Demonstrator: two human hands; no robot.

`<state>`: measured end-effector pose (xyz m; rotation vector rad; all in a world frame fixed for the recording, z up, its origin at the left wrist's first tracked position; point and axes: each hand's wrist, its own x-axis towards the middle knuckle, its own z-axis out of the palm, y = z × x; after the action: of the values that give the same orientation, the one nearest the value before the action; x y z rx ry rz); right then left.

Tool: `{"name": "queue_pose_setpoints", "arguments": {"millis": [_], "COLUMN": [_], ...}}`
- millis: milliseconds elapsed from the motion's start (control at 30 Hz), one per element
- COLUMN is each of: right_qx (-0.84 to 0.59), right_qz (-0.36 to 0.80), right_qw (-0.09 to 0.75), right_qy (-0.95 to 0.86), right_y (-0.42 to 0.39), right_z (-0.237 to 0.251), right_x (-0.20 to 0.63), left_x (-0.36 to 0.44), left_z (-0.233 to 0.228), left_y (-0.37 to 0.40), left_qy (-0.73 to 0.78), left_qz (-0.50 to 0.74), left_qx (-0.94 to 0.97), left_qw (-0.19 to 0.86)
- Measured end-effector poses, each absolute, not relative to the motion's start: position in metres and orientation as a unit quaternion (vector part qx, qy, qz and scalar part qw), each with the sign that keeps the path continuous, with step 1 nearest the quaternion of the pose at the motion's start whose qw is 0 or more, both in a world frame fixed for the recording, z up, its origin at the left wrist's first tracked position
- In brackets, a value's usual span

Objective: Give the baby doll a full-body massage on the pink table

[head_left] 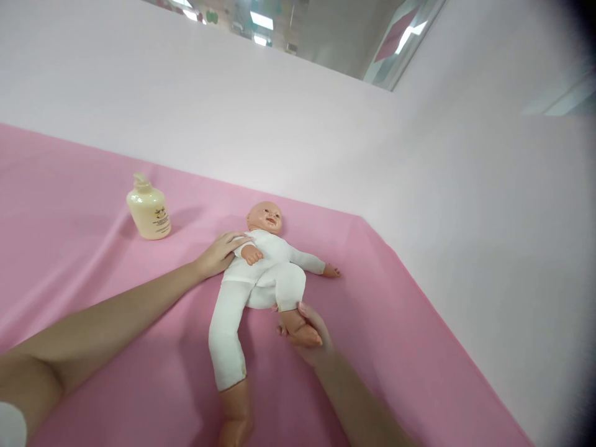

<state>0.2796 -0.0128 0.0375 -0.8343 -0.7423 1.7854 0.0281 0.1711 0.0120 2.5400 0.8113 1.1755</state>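
Doll (261,273) in white clothes is lying face-up on the pink cloth (93,198) near the middle of the table, and we are resting our left hand (218,253), fingers loosely spread, against its shoulder, seemingly to steady it. We are closing our right hand (305,332) around the doll's bent foot, lifting that leg sideways. Its long axis is running from near to far, head pointing far toward the wall (326,124), with a cream pump bottle (149,211) standing to the far left.

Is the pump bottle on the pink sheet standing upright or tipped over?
Upright. The cream pump bottle stands on its base on the pink sheet with the pump head on top, apart from the doll and both hands.
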Motion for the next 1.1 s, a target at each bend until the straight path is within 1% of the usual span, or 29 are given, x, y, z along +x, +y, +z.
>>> {"name": "queue_pose_setpoints", "arguments": {"millis": [67,167,267,367,533,667,800,1000,1033,1100], "right_qx": [-0.317,-0.229,-0.149,-0.101,-0.041,-0.021,0.015,-0.029,-0.033,-0.038], "right_qz": [0.762,0.812,0.86,0.899,0.909,0.895,0.888,0.878,0.876,0.873], "right_qw": [0.475,0.415,0.316,0.207,0.091,0.029,0.011,0.015,0.023,0.068], "right_qy": [-0.307,-0.341,-0.372,-0.372,-0.406,-0.445,-0.46,-0.477,-0.481,-0.481], "right_y": [-0.013,-0.014,-0.016,-0.016,-0.012,-0.009,-0.009,-0.011,-0.011,-0.011], "right_z": [0.033,0.026,0.021,0.021,0.023,0.022,0.022,0.033,0.033,0.032], "right_x": [0.283,0.289,0.292,0.289,0.282,0.281,0.284,0.284,0.284,0.285], "left_x": [0.029,0.03,0.032,0.033,0.032,0.03,0.025,0.017,0.018,0.019], "left_z": [0.013,0.013,0.009,0.001,-0.007,-0.006,-0.005,-0.001,0.001,0.006], "left_y": [0.171,0.172,0.176,0.183,0.192,0.196,0.2,0.196,0.194,0.189], "left_qy": [0.274,0.286,0.304,0.32,0.346,0.356,0.4,0.407,0.402,0.386], "left_qz": [0.418,0.45,0.493,0.531,0.576,0.623,0.625,0.657,0.668,0.68], "left_qx": [0.854,0.822,0.77,0.705,0.6,0.535,0.52,0.514,0.516,0.533], "left_qw": [0.143,0.2,0.268,0.344,0.434,0.446,0.423,0.371,0.355,0.324]}}
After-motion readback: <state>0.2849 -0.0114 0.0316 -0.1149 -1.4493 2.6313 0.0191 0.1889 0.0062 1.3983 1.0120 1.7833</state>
